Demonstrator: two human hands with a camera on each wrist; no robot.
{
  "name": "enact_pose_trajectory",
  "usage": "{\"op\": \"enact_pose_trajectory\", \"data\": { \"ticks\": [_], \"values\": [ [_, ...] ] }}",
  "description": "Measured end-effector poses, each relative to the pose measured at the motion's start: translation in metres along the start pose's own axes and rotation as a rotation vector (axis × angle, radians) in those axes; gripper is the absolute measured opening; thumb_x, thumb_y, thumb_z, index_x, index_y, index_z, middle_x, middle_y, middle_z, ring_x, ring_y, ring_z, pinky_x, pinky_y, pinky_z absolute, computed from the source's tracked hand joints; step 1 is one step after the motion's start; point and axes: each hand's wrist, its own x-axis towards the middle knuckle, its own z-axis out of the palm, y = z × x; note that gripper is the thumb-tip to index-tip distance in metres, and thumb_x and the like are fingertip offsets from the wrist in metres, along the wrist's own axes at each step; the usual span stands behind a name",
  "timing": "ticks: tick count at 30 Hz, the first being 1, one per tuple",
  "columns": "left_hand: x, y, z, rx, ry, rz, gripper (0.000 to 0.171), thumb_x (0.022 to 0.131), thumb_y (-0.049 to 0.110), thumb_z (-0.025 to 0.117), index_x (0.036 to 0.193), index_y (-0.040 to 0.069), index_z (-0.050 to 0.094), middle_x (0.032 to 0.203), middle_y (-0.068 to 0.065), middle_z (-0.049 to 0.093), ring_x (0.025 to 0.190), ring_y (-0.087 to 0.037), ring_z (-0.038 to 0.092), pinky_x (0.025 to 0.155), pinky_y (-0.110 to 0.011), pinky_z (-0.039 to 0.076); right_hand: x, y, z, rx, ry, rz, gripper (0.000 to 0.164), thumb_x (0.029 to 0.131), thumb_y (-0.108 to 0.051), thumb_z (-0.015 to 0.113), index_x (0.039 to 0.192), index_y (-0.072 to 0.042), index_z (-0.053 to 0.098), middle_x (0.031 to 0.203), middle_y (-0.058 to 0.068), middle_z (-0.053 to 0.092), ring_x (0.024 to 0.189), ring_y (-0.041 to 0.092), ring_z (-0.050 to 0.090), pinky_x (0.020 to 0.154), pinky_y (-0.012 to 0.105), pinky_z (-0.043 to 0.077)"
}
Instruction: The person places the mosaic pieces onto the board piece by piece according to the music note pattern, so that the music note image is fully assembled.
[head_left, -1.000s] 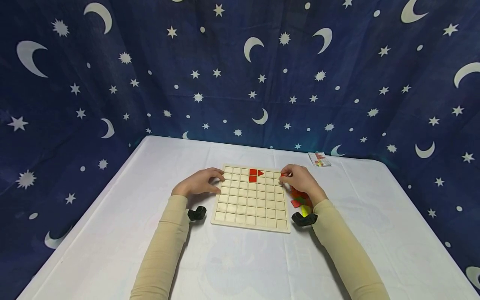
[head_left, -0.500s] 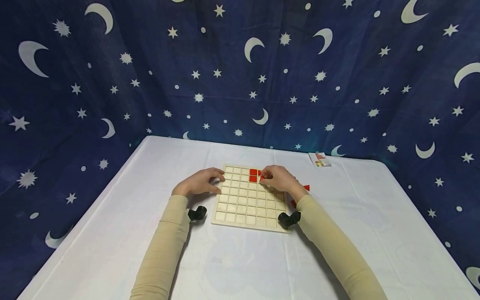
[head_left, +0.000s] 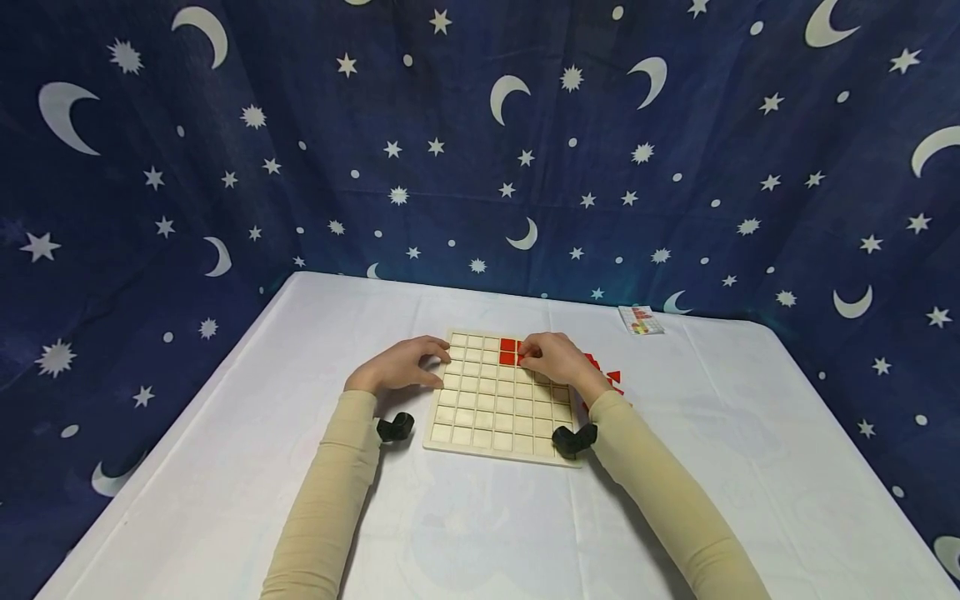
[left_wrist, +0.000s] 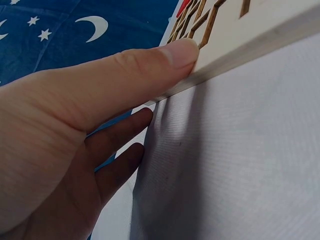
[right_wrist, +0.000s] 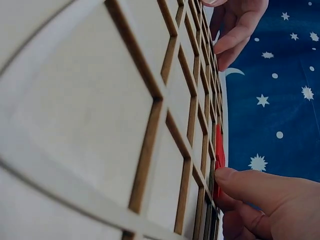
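Note:
A pale wooden grid board [head_left: 487, 410] lies on the table. Two red square tiles [head_left: 507, 358] fill cells in its far rows. My right hand [head_left: 564, 363] is over the board just right of them, thumb and fingertips pinching a small red piece [head_left: 520, 360] down at a cell. Its shape is mostly hidden by the fingers. In the right wrist view the thumb meets red pieces [right_wrist: 219, 150] at the grid. My left hand [head_left: 401, 364] rests at the board's left edge, fingers loosely spread; its thumb [left_wrist: 180, 54] touches the wooden rim in the left wrist view.
Several loose red pieces [head_left: 613, 377] lie right of the board, partly behind the right wrist. A small printed card [head_left: 641, 321] with coloured shapes sits at the far right of the white-covered table [head_left: 480, 525]. A dark blue curtain with moons and stars [head_left: 420, 125] hangs behind.
My right hand has moved left from the board's right edge to beside the red squares, carrying a red piece, and has barely moved in the last half second. The left hand stays put.

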Motion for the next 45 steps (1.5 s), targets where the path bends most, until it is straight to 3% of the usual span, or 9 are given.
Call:
{"op": "enact_pose_trajectory", "data": {
  "ticks": [18,25,30,34,38,45],
  "values": [
    [0.0,0.001,0.003,0.004,0.003,0.011,0.042,0.083,0.018,0.079,0.121,0.005,0.066,0.146,-0.014,0.046,0.14,-0.032,0.035,0.116,-0.044,0.028,-0.008,0.003,-0.004,0.077,0.038,0.03,0.021,0.094,-0.016,0.066,0.111,-0.004,0.069,0.1,0.007,0.067,0.089,0.022,0.061,0.079,0.039,0.053],
    [0.002,0.001,0.003,0.006,0.002,0.002,0.043,0.083,0.018,0.079,0.122,0.006,0.066,0.147,-0.012,0.046,0.141,-0.031,0.035,0.117,-0.043,0.028,-0.03,0.024,-0.032,0.101,0.211,0.115,0.03,0.095,-0.022,0.065,0.117,-0.002,0.068,0.107,0.012,0.068,0.088,0.025,0.058,0.075,0.036,0.051],
    [0.001,0.0,0.001,0.002,0.007,0.003,0.042,0.083,0.018,0.079,0.121,0.006,0.066,0.147,-0.012,0.046,0.141,-0.031,0.035,0.116,-0.043,0.028,-0.054,0.043,-0.056,0.137,0.343,0.221,0.033,0.097,-0.025,0.063,0.119,-0.001,0.066,0.113,0.016,0.066,0.094,0.029,0.058,0.084,0.042,0.051],
    [0.0,0.001,0.0,-0.001,0.008,0.003,0.041,0.083,0.017,0.079,0.121,0.006,0.066,0.147,-0.013,0.046,0.141,-0.031,0.035,0.116,-0.044,0.028,-0.071,0.057,-0.066,0.173,0.395,0.264,0.038,0.098,-0.029,0.06,0.122,0.0,0.064,0.125,0.019,0.061,0.103,0.033,0.057,0.092,0.049,0.048],
    [0.0,0.002,0.0,-0.006,0.006,-0.003,0.041,0.083,0.017,0.079,0.121,0.006,0.066,0.147,-0.012,0.046,0.141,-0.031,0.034,0.116,-0.044,0.028,-0.078,0.069,-0.067,0.183,0.407,0.291,0.041,0.098,-0.03,0.06,0.124,0.001,0.063,0.132,0.022,0.057,0.107,0.035,0.055,0.092,0.049,0.048],
    [0.0,0.0,-0.001,-0.004,0.006,0.01,0.041,0.084,0.018,0.078,0.121,0.006,0.066,0.147,-0.012,0.046,0.141,-0.031,0.034,0.116,-0.044,0.028,-0.073,0.078,-0.059,0.182,0.346,0.324,0.04,0.098,-0.03,0.059,0.125,0.0,0.062,0.121,0.02,0.062,0.105,0.035,0.054,0.092,0.05,0.048]
  ]
}}
